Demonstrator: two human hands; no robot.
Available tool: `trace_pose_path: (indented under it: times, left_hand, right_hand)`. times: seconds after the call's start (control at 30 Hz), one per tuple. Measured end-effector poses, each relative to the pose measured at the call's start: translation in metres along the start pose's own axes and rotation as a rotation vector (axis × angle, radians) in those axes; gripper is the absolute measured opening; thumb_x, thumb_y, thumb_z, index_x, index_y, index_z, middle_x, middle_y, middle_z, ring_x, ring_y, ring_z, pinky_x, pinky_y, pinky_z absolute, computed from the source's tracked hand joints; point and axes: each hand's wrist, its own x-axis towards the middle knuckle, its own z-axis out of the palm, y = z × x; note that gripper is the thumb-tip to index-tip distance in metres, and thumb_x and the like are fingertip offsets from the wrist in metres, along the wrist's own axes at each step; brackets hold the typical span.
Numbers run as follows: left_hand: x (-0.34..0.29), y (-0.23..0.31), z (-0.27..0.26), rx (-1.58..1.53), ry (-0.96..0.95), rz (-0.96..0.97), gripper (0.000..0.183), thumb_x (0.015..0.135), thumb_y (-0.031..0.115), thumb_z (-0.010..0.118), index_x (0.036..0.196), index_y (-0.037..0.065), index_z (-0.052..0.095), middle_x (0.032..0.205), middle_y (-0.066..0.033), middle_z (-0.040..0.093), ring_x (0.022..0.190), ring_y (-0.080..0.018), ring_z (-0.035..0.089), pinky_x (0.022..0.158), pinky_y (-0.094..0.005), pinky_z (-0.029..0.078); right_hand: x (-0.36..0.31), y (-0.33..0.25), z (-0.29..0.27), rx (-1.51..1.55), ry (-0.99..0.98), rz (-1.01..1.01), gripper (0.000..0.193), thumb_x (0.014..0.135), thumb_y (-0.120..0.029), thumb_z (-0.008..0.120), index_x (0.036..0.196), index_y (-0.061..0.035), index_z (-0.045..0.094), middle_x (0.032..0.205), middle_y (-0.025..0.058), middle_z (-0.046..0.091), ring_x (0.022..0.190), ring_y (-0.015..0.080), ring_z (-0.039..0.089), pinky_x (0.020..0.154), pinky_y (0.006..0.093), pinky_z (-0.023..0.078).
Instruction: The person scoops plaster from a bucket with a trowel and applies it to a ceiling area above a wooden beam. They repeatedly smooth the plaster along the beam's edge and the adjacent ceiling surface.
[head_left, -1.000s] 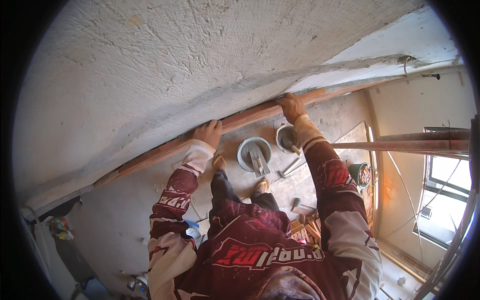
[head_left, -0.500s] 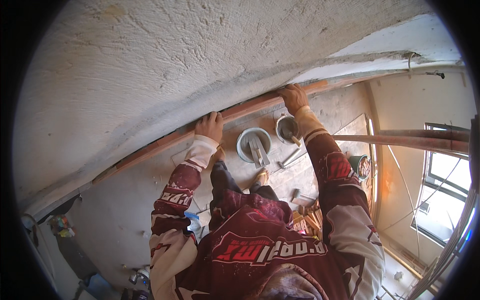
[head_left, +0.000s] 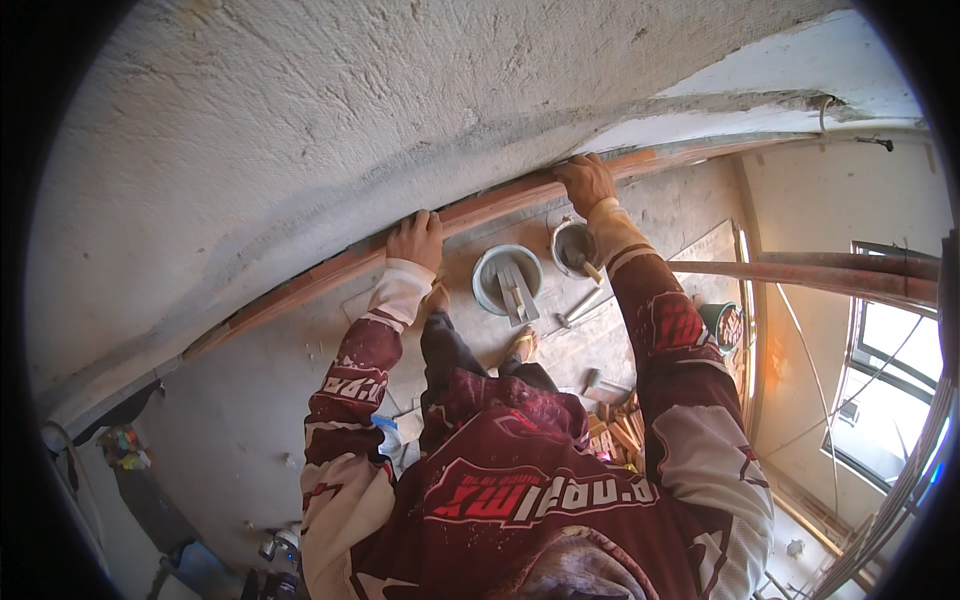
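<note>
A long reddish-brown wooden board (head_left: 500, 204) runs along the lower edge of a rough plastered wall (head_left: 330, 130). My left hand (head_left: 414, 241) grips it near the middle, fingers hooked over its wall-side edge. Farther right, my right hand (head_left: 587, 183) holds the same board in a similar way. The fingertips of both hands are partly hidden behind the board. Below, between my arms, a round bucket (head_left: 481, 290) stands on the floor with a flat metal trowel (head_left: 515, 297) lying across it.
A smaller bucket (head_left: 572, 243) and a hammer (head_left: 577, 309) are on the floor near my right forearm. Wood pieces (head_left: 622, 432) lie by my right side. A reddish pole (head_left: 800, 277) crosses at right, before a window (head_left: 880, 370). A green bucket (head_left: 716, 325) stands beyond my right arm.
Both hands and the board have shifted slightly upward in the view, along the wall. The grip of each hand looks the same.
</note>
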Motion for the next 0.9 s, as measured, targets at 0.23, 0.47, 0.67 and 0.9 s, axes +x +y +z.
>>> trace_pose_path:
  times: [0.23, 0.47, 0.67, 0.9]
  left_hand:
    - [-0.0026, 0.0018, 0.0042, -0.024, 0.017, -0.036, 0.021, 0.084, 0.014, 0.056, 0.101, 0.005, 0.065, 0.093, -0.0065, 0.058, 0.081, -0.0259, 0.063, 0.062, -0.0376, 0.053]
    - [-0.0013, 0.0044, 0.0038, -0.017, 0.011, -0.06, 0.021, 0.084, 0.014, 0.055, 0.1, 0.005, 0.065, 0.092, -0.0062, 0.058, 0.081, -0.0259, 0.063, 0.062, -0.0381, 0.053]
    - [-0.0006, 0.0048, 0.0018, -0.012, 0.005, -0.059, 0.02, 0.084, 0.014, 0.056, 0.1, 0.005, 0.065, 0.093, -0.0062, 0.058, 0.081, -0.0258, 0.063, 0.062, -0.0376, 0.053]
    - [-0.0013, 0.006, 0.0012, -0.02, 0.013, -0.058, 0.022, 0.084, 0.014, 0.056, 0.101, 0.005, 0.065, 0.094, -0.0062, 0.057, 0.083, -0.0256, 0.062, 0.063, -0.0366, 0.054]
  right_hand:
    - [-0.0001, -0.003, -0.0021, 0.013, 0.024, -0.016, 0.011, 0.079, -0.015, 0.067, 0.087, -0.0149, 0.074, 0.085, 0.0028, 0.064, 0.093, 0.026, 0.057, 0.082, 0.0387, 0.047]
    - [0.0003, 0.0007, 0.0008, -0.002, 0.015, -0.018, 0.01, 0.079, -0.016, 0.066, 0.086, -0.0154, 0.073, 0.084, 0.0019, 0.064, 0.092, 0.0255, 0.057, 0.081, 0.0384, 0.047]
    - [-0.0001, 0.0018, 0.0012, -0.003, -0.067, 0.035, 0.016, 0.082, -0.015, 0.059, 0.088, -0.0191, 0.073, 0.094, -0.0021, 0.065, 0.1, 0.0228, 0.056, 0.084, 0.0418, 0.045]
    - [-0.0006, -0.0009, -0.0001, -0.022, 0.009, -0.003, 0.009, 0.08, -0.018, 0.065, 0.084, -0.0165, 0.073, 0.087, 0.0002, 0.065, 0.093, 0.0245, 0.057, 0.081, 0.0387, 0.047]
